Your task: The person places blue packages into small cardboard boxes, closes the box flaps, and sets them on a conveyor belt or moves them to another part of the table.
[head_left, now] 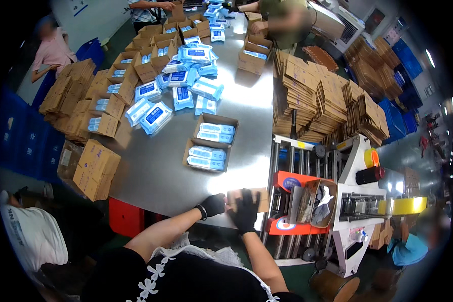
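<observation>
Roughly by size, then: one steel table, broad, spread before me. One roller machine with red panels stood near right. Flattened cartons, stacked, filled the far right. One heap of blue-and-white packs lay on the far side, left of centre. One open carton, holding four such packs in two pairs, stood beyond my hands, slightly left.

One brown cardboard piece lay at the table's near right, just beside the roller machine, its long axis running left to right. It was directly beneath my right hand, the nearer one; my left hand was at its left end.

Right hand: black-gloved, back upward, reaching away from me, fingers spread apart across the cardboard. Left hand: black-gloved, angled in from near left, fingers bent and aimed right; whether they pinched the edge I could not tell.

Smallest: one dark band, left wrist.
</observation>
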`<state>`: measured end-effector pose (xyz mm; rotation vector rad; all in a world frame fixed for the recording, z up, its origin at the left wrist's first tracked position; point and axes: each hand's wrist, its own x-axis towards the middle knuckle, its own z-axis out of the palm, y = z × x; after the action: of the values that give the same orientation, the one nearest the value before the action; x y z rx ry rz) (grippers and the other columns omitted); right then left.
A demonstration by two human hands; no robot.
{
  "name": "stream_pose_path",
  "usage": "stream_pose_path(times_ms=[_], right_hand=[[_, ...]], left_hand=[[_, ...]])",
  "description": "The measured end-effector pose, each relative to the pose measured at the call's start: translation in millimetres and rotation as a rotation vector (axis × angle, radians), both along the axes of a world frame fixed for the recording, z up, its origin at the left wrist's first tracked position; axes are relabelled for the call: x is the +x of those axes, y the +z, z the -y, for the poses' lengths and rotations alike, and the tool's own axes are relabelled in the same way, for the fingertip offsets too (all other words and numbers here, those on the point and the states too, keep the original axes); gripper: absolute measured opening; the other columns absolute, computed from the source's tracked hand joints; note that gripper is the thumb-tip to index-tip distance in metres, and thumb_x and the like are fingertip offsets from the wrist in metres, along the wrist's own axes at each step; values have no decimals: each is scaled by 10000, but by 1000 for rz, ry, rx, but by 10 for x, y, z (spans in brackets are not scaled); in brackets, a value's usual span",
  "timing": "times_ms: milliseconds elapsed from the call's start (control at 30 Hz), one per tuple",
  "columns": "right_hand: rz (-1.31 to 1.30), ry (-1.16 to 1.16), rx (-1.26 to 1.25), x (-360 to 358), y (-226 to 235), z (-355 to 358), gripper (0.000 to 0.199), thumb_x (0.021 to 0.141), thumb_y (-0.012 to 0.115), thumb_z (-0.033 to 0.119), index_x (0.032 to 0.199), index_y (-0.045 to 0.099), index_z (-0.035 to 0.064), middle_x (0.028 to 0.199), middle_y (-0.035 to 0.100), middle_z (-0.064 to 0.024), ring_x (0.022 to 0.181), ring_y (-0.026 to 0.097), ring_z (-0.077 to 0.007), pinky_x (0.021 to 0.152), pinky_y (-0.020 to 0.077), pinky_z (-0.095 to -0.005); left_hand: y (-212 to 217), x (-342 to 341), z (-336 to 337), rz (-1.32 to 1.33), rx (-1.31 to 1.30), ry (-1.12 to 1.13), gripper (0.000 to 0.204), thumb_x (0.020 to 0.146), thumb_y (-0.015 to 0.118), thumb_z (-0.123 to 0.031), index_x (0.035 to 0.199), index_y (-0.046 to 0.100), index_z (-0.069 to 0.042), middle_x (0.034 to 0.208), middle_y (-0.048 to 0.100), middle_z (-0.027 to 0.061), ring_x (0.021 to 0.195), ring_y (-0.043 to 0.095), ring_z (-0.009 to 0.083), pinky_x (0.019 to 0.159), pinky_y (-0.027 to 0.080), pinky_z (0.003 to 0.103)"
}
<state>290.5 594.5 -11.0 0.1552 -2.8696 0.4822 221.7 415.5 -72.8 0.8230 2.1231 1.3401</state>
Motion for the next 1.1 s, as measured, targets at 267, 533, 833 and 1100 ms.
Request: stream_pose_path(times_ms=[267,533,833,1100], right_hand=[[-95,-390,203,-17,-252,-903,498,797,659,296,1207,531,44,1282,478,-181,1256,405,-345,1089,218,-541],[224,-324,-526,-1395,255,736,193,819,582,245,887,527,73,827,619,-202,798,605,-423,683,464,-501],[703,447,-208,-931,-259,1689,448,854,613,397,1157,553,72,1079,635,-183,962,636,-300,814,521,-397],[545,282,-197,-1141,-129,1567,389,783,664,386,1040,666,93,961,676,-135,812,672,-322,756,529,-418]], left_hand=[[737,-1060,640,-322,-328,1016,411,693,756,-260,909,461,-73,807,536,136,767,565,360,668,444,455],[658,-934,1000,-245,-379,777,230,695,620,-172,870,517,-62,751,600,201,751,586,420,653,455,509],[635,-504,1953,71,-737,6,434,812,571,-451,1025,600,-73,1050,641,184,985,620,336,825,495,431],[-56,-447,2192,194,-515,558,841,505,870,-457,1069,432,-13,1067,590,193,946,618,282,794,496,369]])
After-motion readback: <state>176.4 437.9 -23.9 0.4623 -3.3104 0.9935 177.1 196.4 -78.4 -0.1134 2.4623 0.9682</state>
